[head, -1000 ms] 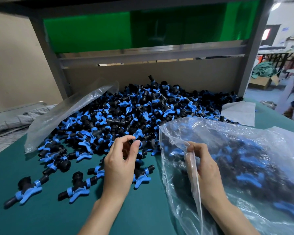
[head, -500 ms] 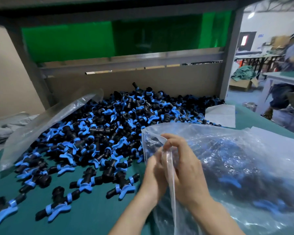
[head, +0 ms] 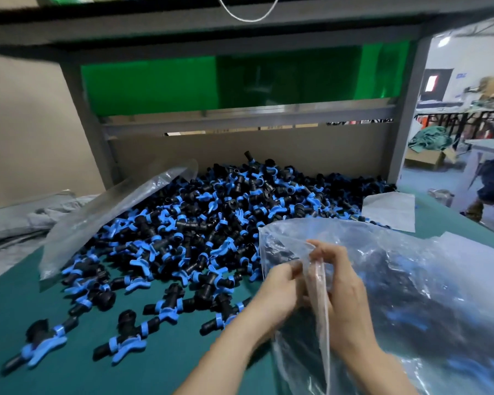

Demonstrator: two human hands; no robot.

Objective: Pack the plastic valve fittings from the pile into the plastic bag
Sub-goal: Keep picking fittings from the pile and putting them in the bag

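A big pile of black valve fittings with blue handles covers the green table up to the back board. A large clear plastic bag lies at the right, with dark and blue fittings dimly visible inside. Both hands meet at the bag's left edge. My right hand grips a bunched fold of the bag's rim. My left hand is curled against the same fold, its fingertips hidden behind plastic. Whether it holds a fitting cannot be seen.
Another clear bag lies slanted over the pile's left side. A white sheet rests at the pile's right end. Loose fittings lie scattered near the front. A grey frame post stands at the right; grey cloth at left.
My left hand left the pile and came right to the bag's edge, joining my right hand. The view tilted upward, and both hands shifted slightly at the bunched plastic.
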